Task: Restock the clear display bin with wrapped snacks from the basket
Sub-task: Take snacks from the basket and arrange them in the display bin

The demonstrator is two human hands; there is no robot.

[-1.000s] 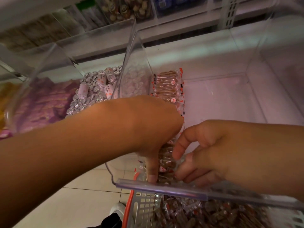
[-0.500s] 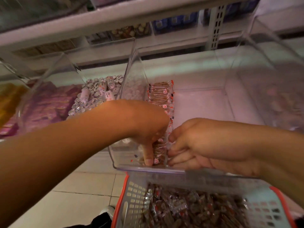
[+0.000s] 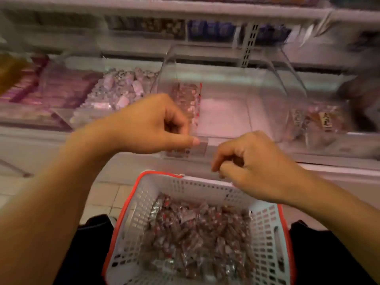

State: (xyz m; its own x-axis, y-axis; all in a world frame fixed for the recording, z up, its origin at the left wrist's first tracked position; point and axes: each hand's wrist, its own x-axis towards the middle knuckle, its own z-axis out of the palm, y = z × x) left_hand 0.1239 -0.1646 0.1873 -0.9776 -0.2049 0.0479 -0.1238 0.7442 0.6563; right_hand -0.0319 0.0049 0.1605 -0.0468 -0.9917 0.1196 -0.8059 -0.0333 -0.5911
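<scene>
Head view: clear display bin (image 3: 226,112) holds only one row of wrapped snacks (image 3: 188,101) along its left wall; the basket (image 3: 141,194) below is heaped. Left hand (image 3: 148,124) and right hand (image 3: 253,163) are curled; what they hold, I cannot tell.

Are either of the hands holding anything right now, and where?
Left hand and right hand are both curled; blur hides whether either holds a snack.
</scene>
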